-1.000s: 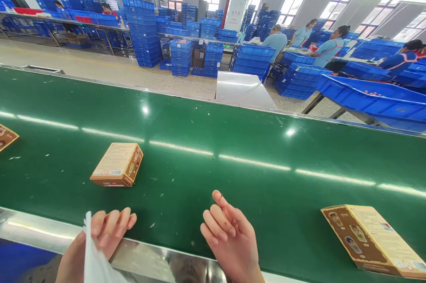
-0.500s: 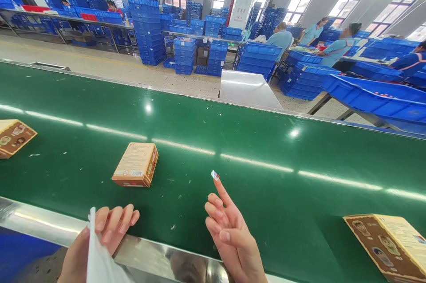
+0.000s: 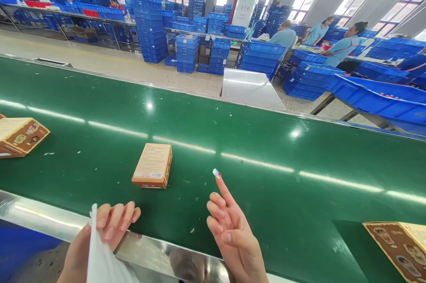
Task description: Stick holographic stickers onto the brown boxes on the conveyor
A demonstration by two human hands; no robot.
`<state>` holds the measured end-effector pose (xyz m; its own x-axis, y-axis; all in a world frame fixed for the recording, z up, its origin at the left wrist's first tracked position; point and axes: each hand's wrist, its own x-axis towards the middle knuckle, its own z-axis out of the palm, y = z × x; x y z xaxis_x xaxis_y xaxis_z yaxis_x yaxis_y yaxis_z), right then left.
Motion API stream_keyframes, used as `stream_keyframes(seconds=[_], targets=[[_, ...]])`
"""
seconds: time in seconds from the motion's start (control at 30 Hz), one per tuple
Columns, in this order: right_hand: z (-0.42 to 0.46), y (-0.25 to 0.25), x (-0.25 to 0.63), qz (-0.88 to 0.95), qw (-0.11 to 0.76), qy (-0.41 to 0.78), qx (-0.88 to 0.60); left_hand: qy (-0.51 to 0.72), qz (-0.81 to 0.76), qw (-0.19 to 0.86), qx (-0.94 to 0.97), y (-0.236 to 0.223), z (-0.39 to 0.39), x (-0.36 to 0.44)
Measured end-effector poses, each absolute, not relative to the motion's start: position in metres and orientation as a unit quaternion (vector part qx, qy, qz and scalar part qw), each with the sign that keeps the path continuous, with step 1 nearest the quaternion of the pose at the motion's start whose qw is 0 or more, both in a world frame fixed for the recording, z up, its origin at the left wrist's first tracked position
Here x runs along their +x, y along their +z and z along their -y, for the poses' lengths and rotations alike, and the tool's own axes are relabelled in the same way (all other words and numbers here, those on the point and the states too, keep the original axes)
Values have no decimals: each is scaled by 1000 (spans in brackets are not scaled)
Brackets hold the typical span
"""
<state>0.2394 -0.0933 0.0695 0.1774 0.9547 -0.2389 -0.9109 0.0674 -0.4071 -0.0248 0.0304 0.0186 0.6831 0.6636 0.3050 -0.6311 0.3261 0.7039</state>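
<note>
A thin white sheet [image 3: 101, 256] hangs from my left hand [image 3: 108, 225], pinched near the thumb, with the fingers curled above the belt's metal edge. My right hand [image 3: 234, 234] points its index finger up and forward, its other fingers half curled. On that fingertip sits a small shiny sticker [image 3: 217, 173], white and blue with some red. Between and beyond my hands, a brown and cream printed box [image 3: 153, 163] lies on the green conveyor belt [image 3: 266, 194], text and barcode side up. Neither hand touches this box.
Another printed box [image 3: 25, 136] is at the left, and a third box [image 3: 399, 247] is cut off at the lower right. A metal rail [image 3: 159, 254] edges the belt. Across the aisle stand stacked blue crates [image 3: 149, 30] and several people at tables.
The boxes have moved right along the belt, the middle one coming nearer my right hand. Both hands have hardly moved; the sticker stays on the right index fingertip.
</note>
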Motion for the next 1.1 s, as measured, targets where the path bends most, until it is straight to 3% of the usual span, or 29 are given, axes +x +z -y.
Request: stream_keyframes(seconds=[1.1], targets=[[95,69,245,81,716,646,-252,396,-45,837,375,1,-33,-30]])
